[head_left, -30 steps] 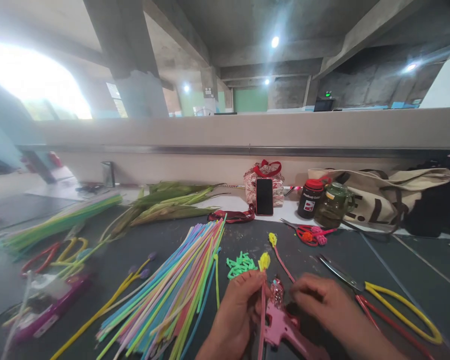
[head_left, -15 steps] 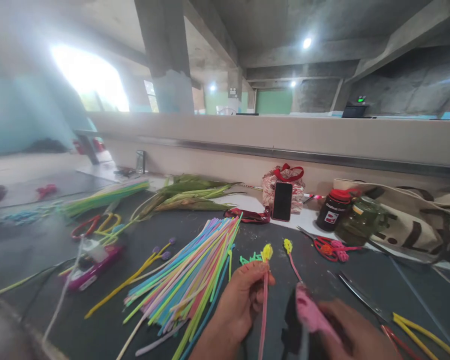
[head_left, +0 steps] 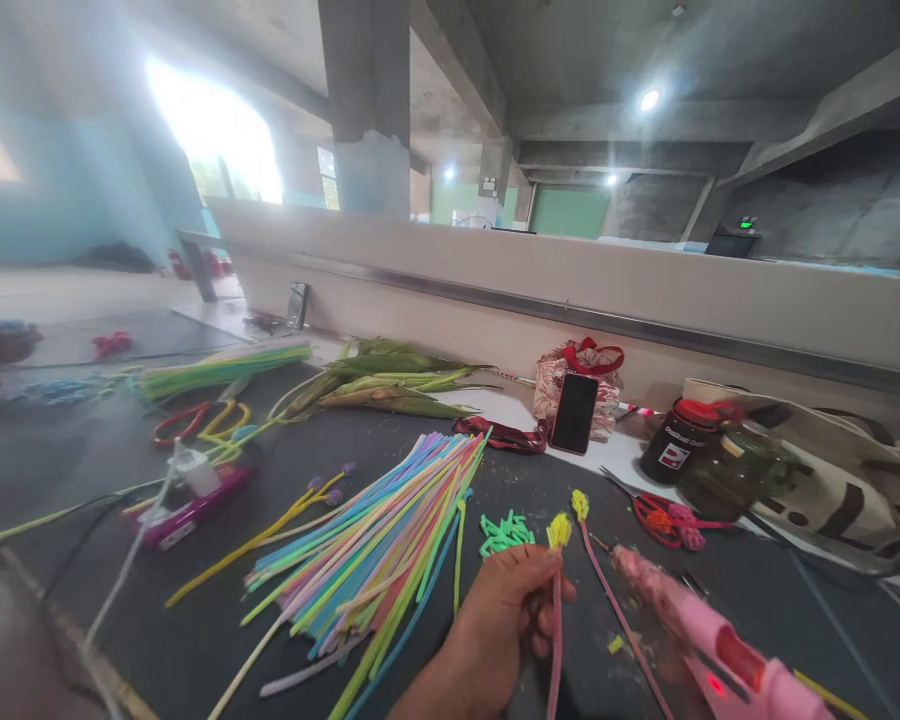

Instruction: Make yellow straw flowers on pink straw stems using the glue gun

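Observation:
My left hand (head_left: 506,610) pinches a pink pipe cleaner (head_left: 557,640) just below its yellow tufted tip (head_left: 559,530), held upright. A second pink pipe cleaner (head_left: 616,590) with a yellow tip (head_left: 580,505) lies to its right. A pink hot glue gun (head_left: 701,615) with a lit red light slants in from the lower right, its nozzle near that second stem and apart from the held one. My right hand is almost wholly hidden behind the gun and the frame edge, at the gun's handle. Short green pipe-cleaner pieces (head_left: 507,533) lie in a pile beyond my left hand.
A large bundle of coloured pipe cleaners (head_left: 375,540) lies left of my hand. Red-handled scissors (head_left: 656,515), a dark jar (head_left: 679,440) and a phone (head_left: 574,413) stand or lie at the right. Corn husks (head_left: 390,375) lie behind; a purple tape dispenser (head_left: 191,505) sits left.
The glue gun has come up larger and swung its body toward the lower right. My left hand and its stem appear shifted right and slightly down as the view turned.

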Motion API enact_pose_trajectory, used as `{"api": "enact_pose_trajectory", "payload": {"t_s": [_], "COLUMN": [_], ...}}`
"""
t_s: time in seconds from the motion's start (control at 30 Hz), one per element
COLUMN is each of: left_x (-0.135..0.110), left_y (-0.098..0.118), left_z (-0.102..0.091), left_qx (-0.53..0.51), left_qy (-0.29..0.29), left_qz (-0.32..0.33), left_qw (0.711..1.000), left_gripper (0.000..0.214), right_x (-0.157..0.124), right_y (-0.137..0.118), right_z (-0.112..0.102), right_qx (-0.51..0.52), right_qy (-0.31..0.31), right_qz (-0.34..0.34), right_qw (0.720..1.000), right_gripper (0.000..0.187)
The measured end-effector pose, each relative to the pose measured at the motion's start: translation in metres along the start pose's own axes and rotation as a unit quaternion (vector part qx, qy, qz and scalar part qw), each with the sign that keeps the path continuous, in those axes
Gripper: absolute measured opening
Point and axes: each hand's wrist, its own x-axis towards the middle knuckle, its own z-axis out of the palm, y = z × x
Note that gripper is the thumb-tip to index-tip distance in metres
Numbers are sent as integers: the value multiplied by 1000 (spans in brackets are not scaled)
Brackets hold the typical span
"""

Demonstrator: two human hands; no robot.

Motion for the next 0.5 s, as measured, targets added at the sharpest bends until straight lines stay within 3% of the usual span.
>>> {"api": "enact_pose_trajectory", "payload": {"t_s": [0.2,0.5], "left_x": [-1,-1], "left_y": [-4,-4], "left_z": [2,6], "left_qx": [5,22], "left_qy": [5,9], "left_qz": [21,36], "left_qw": [1000,999], "left_gripper": [26,25], "right_x": [28,18], "right_y": [0,-7], "right_z": [29,33], "right_qx": [23,45], "right_qy": [-52,-79], "right_qz": [22,38], "right_qw": [998,995], "right_gripper": [18,22]}}
